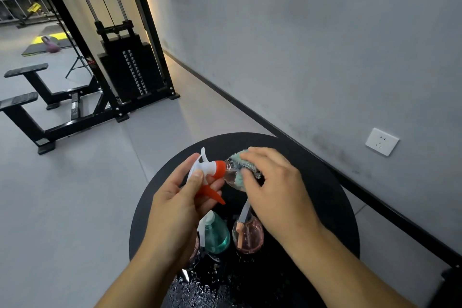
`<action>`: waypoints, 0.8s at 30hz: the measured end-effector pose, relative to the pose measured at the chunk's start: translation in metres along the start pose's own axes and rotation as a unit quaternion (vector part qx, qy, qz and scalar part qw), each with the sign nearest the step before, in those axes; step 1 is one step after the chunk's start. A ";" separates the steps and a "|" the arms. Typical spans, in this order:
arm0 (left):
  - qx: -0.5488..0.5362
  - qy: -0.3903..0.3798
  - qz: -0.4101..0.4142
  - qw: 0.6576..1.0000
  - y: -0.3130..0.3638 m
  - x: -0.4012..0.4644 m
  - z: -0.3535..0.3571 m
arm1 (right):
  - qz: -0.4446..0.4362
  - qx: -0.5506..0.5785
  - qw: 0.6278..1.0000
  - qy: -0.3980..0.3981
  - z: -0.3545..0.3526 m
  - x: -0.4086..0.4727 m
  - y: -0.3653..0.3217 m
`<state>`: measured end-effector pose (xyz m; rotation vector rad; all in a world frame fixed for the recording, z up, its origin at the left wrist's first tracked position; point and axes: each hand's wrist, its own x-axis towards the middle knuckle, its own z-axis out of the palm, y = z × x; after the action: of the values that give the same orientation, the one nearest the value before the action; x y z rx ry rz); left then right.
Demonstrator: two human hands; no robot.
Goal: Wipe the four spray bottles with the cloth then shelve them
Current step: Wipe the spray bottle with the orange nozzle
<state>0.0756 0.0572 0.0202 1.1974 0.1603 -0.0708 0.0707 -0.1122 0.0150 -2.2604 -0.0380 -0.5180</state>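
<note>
My left hand grips the white and orange trigger head of a clear spray bottle, held tilted on its side above the round black table. My right hand holds a teal cloth wrapped round the bottle's body. Below, a teal spray bottle and a pink spray bottle stand on the table. Another pinkish bottle is mostly hidden under my left wrist.
Water droplets lie on the table's near side. A grey wall with a white socket runs along the right. A black weight machine and bench frame stand on the grey floor at the left.
</note>
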 end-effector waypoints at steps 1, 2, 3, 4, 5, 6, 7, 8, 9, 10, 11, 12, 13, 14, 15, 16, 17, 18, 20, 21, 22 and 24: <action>-0.003 0.003 0.002 1.000 0.001 0.000 -0.001 | 0.012 0.001 1.000 0.018 -0.002 0.003 0.003; -0.006 0.007 0.004 1.000 0.001 0.000 -0.002 | 0.026 0.000 0.999 0.034 -0.005 0.005 0.007; -0.007 0.010 0.006 1.000 0.001 0.000 -0.003 | 0.036 0.001 0.998 0.042 -0.008 0.007 0.009; -0.006 0.010 0.008 1.000 0.002 0.000 -0.003 | 0.041 0.002 0.998 0.040 -0.008 0.007 0.010; -0.006 0.008 0.010 1.000 0.001 0.000 -0.003 | 0.038 0.004 0.999 0.032 -0.008 0.005 0.009; -0.006 0.007 0.012 1.000 0.001 -0.001 -0.003 | 0.025 0.007 0.999 0.019 -0.006 0.002 0.006; -0.006 0.006 0.012 1.000 0.000 -0.001 -0.003 | 0.003 0.004 1.000 0.001 -0.003 -0.002 0.003; -0.007 0.006 0.011 1.000 -0.001 0.000 -0.003 | -0.025 -0.006 0.999 -0.019 0.000 -0.005 -0.001; -0.008 0.008 0.010 1.000 -0.001 0.000 -0.004 | -0.051 -0.019 0.998 -0.035 0.003 -0.007 -0.003; -0.007 0.008 0.008 1.000 0.000 0.000 -0.005 | -0.067 -0.024 0.997 -0.040 0.005 -0.007 -0.002; -0.007 0.009 0.007 1.000 0.000 0.001 -0.006 | -0.064 -0.022 0.997 -0.032 0.005 -0.006 -0.001; -0.011 0.009 0.007 1.000 0.001 0.001 -0.007 | -0.047 -0.013 0.999 -0.014 0.002 -0.004 0.002; -0.020 0.009 0.008 1.000 0.003 0.000 -0.008 | -0.025 -0.004 1.000 0.008 -0.002 -0.001 0.004; -0.028 0.009 0.009 1.000 0.005 0.000 -0.009 | -0.004 0.000 1.000 0.029 -0.006 0.001 0.008; -0.034 0.008 0.011 0.999 0.007 -0.001 -0.010 | 0.013 0.004 0.999 0.047 -0.009 0.003 0.012; -0.038 0.009 0.015 0.999 0.008 -0.001 -0.011 | 0.028 0.012 0.998 0.058 -0.011 0.005 0.015; -0.040 0.010 0.018 0.999 0.008 -0.002 -0.012 | 0.040 0.024 0.997 0.062 -0.013 0.006 0.018; -0.042 0.012 0.020 0.999 0.008 -0.002 -0.012 | 0.046 0.031 0.996 0.065 -0.014 0.007 0.018; -0.048 0.018 0.018 0.998 0.007 -0.002 -0.013 | 0.039 0.042 0.996 0.071 -0.013 0.006 0.015; -0.048 0.020 0.018 0.998 0.005 -0.002 -0.013 | 0.029 0.049 0.996 0.068 -0.011 0.003 0.011; -0.045 0.021 0.019 0.999 0.004 -0.002 -0.013 | 0.012 0.054 0.997 0.057 -0.009 0.000 0.006; -0.040 0.021 0.019 0.999 0.003 -0.003 -0.014 | -0.035 0.046 0.998 0.026 -0.001 -0.008 -0.002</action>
<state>0.0722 0.0717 0.0184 1.1215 0.1757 -0.0062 0.0625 -0.1103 0.0143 -2.1605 -0.1141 -0.5993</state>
